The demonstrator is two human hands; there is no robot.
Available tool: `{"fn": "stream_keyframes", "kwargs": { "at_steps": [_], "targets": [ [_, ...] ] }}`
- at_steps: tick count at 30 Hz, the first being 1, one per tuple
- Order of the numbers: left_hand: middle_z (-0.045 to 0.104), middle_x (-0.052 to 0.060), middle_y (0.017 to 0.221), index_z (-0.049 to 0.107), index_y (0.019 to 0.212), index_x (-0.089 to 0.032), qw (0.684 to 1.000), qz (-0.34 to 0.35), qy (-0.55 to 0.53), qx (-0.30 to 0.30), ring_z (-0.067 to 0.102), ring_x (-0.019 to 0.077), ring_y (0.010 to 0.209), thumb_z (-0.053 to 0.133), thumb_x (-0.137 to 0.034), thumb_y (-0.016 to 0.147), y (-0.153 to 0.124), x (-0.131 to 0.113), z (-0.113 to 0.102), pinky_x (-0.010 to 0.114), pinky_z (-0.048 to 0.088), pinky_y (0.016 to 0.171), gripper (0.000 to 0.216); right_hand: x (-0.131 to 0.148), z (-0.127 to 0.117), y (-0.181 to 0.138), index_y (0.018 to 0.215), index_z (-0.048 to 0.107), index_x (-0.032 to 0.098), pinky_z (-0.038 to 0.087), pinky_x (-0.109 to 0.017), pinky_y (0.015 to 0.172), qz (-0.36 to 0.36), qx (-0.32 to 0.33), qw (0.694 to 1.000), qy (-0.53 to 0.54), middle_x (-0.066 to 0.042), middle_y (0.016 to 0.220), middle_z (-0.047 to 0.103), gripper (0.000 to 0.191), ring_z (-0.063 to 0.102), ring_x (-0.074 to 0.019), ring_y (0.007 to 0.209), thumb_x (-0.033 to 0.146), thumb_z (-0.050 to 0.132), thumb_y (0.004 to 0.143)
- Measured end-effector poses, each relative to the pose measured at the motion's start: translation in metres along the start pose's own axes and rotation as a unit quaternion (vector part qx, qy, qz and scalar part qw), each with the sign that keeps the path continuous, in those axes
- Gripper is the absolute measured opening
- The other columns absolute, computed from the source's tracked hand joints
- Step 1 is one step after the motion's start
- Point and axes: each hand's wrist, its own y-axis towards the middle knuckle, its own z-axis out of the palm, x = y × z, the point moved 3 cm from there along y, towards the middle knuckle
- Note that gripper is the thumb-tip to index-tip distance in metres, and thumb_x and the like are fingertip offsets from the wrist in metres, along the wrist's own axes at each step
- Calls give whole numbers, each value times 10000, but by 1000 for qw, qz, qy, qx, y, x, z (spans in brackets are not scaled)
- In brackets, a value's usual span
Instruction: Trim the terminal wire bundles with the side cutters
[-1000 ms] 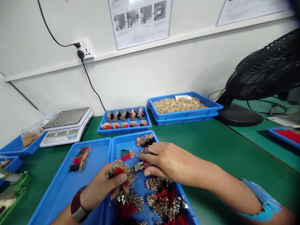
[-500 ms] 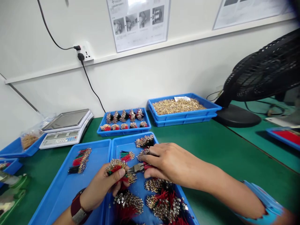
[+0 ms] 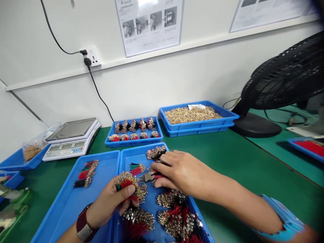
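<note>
My left hand (image 3: 111,200) is closed around a bundle of red wires with metal ring terminals (image 3: 126,180), held over the near blue tray (image 3: 131,158). My right hand (image 3: 177,170) reaches in from the right and grips small cutting pliers (image 3: 146,176) with red handles; their jaws point left at the bundle. More terminal wire bundles (image 3: 177,216) lie heaped in the tray below both hands, and others (image 3: 155,152) lie at its far end.
A second blue tray (image 3: 71,199) on the left holds a few wire bundles (image 3: 87,172). Behind stand a tray of sorted bundles (image 3: 134,130), a tray of brass terminals (image 3: 194,114), a weighing scale (image 3: 72,136) and a black fan (image 3: 283,84) at right.
My right hand has lifted the pliers slightly up and away, toward the far end of the tray. The left hand holds the bundle in nearly the same spot.
</note>
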Motion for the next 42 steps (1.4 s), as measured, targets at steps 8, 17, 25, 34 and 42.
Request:
{"fn": "stream_keyframes", "kwargs": {
  "at_steps": [8,17,25,34,42],
  "targets": [
    [759,51,619,607,913,-166,999,-14,-36,6,414,52,339,822,-612,758,2,6,-2,199,218,381,519,1,0,-1,1070,673,173,380,-348,674,-6,0,1000,4,-69,889,616,485,537,-207,768,575,402,1056],
    [747,39,676,603,787,-157,996,39,20,-76,441,55,437,786,-623,784,4,-5,5,203,314,459,501,1,3,-3,950,642,188,300,-343,606,1,43,999,22,-37,790,603,429,516,-174,687,546,435,1062],
    [744,42,674,626,801,-157,994,58,80,-44,414,57,418,731,-643,829,8,-1,0,198,279,424,498,3,-2,-4,1026,661,196,325,-351,622,9,45,998,34,-40,820,611,456,537,-195,710,570,403,1062],
    [739,31,637,611,763,-158,994,8,108,4,370,32,332,715,-607,837,9,0,-1,184,231,359,467,3,7,-2,1088,673,183,375,-358,670,-4,20,1000,-3,-49,859,610,426,553,-221,760,561,486,1032],
    [720,28,606,633,710,-142,996,-10,84,34,380,22,314,752,-634,783,6,-4,1,169,227,332,511,4,8,-2,1086,669,182,378,-364,681,-7,43,999,4,-59,874,618,436,568,-232,784,567,469,1036]
  ]
}}
